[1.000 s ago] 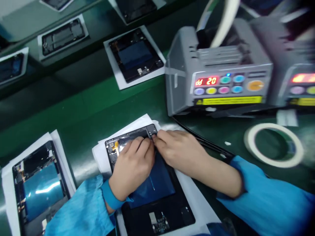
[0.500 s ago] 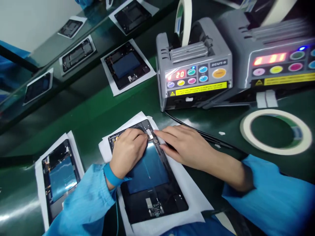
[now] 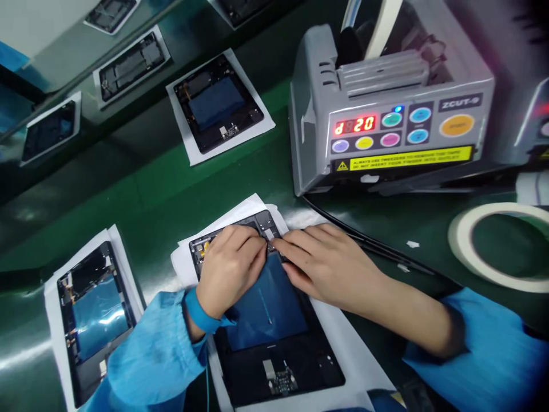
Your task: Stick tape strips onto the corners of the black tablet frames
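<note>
An opened tablet (image 3: 309,360) lies tilted in view on white paper (image 3: 364,355), its inner parts showing. A blue film-covered battery (image 3: 272,312) fills its middle, and a small circuit board (image 3: 281,382) sits at the near end. My left hand (image 3: 234,266), with a blue wristband (image 3: 201,312), rests over the tablet's upper part. Its thumb and fingers are pinched together near the upper right corner; whatever is between them is hidden. My right hand (image 3: 328,260) reaches in from the right, fingers stretched, index fingertip touching the tablet's upper right edge, thumb apart below it.
Another opened tablet (image 3: 96,320) lies on paper at the left. More sit farther back, one of them a tablet (image 3: 221,106) near the tape dispenser (image 3: 394,123). A tape roll (image 3: 467,252), black cables (image 3: 364,240) and small white scraps (image 3: 413,244) lie at right.
The view has shifted, so the tape dispenser looks larger and farther right. Both hands stay at the tablet's upper right corner, with the right fingertips slightly closer to the left ones.
</note>
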`<state>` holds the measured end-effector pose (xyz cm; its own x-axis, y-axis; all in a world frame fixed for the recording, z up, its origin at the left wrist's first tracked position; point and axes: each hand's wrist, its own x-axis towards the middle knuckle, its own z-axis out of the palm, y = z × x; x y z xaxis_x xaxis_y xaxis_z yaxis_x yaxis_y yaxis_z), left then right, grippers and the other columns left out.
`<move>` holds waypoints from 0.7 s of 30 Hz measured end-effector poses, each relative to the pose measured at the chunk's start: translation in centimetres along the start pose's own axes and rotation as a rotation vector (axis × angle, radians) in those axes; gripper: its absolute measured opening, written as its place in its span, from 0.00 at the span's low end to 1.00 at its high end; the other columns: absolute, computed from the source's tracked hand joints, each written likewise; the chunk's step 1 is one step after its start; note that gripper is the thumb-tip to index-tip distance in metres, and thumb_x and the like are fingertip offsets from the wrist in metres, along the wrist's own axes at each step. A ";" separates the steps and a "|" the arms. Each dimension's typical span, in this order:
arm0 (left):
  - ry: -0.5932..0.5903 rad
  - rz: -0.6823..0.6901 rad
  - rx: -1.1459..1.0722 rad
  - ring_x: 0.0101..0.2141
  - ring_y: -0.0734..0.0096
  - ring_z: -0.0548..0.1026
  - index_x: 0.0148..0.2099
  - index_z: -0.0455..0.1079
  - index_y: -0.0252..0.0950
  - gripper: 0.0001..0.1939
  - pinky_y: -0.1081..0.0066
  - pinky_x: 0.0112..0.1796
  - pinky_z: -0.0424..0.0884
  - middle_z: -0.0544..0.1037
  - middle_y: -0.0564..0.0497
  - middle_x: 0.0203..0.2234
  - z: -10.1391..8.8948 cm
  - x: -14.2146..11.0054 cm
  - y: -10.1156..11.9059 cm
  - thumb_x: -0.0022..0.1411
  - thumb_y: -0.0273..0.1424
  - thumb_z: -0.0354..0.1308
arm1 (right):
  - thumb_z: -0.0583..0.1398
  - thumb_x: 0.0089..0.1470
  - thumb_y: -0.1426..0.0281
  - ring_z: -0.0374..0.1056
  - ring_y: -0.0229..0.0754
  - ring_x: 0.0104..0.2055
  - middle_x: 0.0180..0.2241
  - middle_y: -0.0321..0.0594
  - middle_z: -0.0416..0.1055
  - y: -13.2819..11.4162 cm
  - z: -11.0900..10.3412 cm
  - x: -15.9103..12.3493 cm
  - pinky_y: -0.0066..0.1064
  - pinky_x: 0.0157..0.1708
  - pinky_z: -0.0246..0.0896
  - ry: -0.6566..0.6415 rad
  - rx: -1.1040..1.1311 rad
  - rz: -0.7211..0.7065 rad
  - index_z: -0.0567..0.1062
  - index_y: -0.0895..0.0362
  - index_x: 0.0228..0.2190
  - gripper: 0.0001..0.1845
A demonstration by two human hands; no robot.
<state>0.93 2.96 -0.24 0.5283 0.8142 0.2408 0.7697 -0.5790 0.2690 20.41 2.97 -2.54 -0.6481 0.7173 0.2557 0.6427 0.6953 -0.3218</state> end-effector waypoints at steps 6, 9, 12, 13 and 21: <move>0.020 -0.022 -0.005 0.36 0.65 0.71 0.35 0.71 0.34 0.07 0.65 0.39 0.70 0.75 0.48 0.33 0.2 -0.2 -0.4 0.65 0.27 0.52 | 0.57 0.58 0.69 0.68 0.44 0.40 0.44 0.46 0.72 0.0 -2.7 -2.7 0.36 0.40 0.62 0.200 -0.031 -0.022 0.67 0.62 0.52 0.21; 0.039 0.004 -0.028 0.37 0.65 0.71 0.36 0.71 0.34 0.07 0.65 0.40 0.70 0.75 0.47 0.33 0.1 -0.3 -0.5 0.65 0.27 0.52 | 0.65 0.49 0.72 0.69 0.45 0.37 0.38 0.43 0.74 2.1 -5.4 -7.2 0.35 0.37 0.64 0.474 -0.328 0.051 0.68 0.57 0.52 0.27; 0.066 0.040 -0.013 0.37 0.63 0.72 0.36 0.71 0.34 0.06 0.63 0.40 0.70 0.75 0.47 0.34 0.1 -0.1 -0.8 0.64 0.27 0.53 | 0.67 0.46 0.72 0.70 0.48 0.36 0.36 0.46 0.74 5.4 -7.0 -10.9 0.36 0.34 0.64 0.648 -0.671 0.217 0.70 0.57 0.50 0.27; 0.078 0.048 0.001 0.37 0.63 0.72 0.36 0.71 0.34 0.05 0.63 0.39 0.70 0.75 0.46 0.34 0.1 0.0 -0.9 0.64 0.27 0.54 | 0.66 0.47 0.71 0.70 0.49 0.37 0.37 0.46 0.74 6.6 -7.2 -11.6 0.37 0.34 0.65 0.660 -0.732 0.245 0.70 0.57 0.49 0.26; 0.112 0.092 0.023 0.36 0.63 0.72 0.36 0.70 0.34 0.04 0.64 0.39 0.69 0.74 0.46 0.34 0.0 0.4 -1.2 0.63 0.27 0.54 | 0.65 0.50 0.72 0.69 0.43 0.37 0.37 0.43 0.74 10.5 -7.3 -10.6 0.34 0.35 0.62 0.687 -0.829 0.188 0.72 0.55 0.43 0.17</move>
<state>0.16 3.97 -0.49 0.5548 0.7471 0.3662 0.7286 -0.6487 0.2197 37.06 2.98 -2.00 -0.3103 0.5077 0.8037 0.9498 0.2012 0.2397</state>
